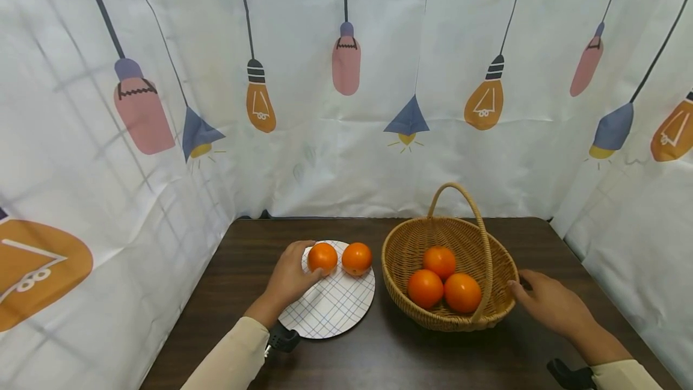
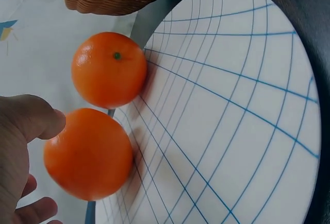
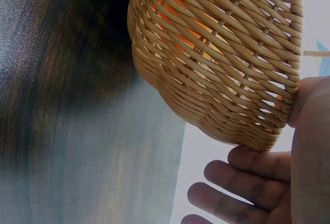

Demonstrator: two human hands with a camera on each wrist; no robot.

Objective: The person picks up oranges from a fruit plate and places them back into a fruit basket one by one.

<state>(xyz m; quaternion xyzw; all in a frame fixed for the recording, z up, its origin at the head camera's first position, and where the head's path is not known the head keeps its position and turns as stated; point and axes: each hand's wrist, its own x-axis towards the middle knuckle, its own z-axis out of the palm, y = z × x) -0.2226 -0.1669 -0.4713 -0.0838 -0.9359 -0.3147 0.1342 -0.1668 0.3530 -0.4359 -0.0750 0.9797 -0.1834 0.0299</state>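
My left hand (image 1: 292, 274) is around an orange (image 1: 322, 257) on a round white plate (image 1: 330, 312) with blue grid lines. In the left wrist view its thumb overlaps the edge of that orange (image 2: 88, 154), while the other fingers show a gap from it. A second orange (image 1: 357, 259) sits just right of the first, near the plate's far edge. At the right side of a wicker basket (image 1: 400, 257), my right hand (image 1: 557, 306) touches the rim with thumb and forefinger, its other fingers extended. Several oranges (image 1: 462, 293) lie inside the basket.
The basket's arched handle (image 1: 482, 239) rises above its bowl. Everything stands on a dark wooden table (image 1: 379, 360). White curtains (image 1: 346, 155) printed with lamps and bulbs enclose the back and sides. Dark bands (image 1: 284, 337) circle both wrists.
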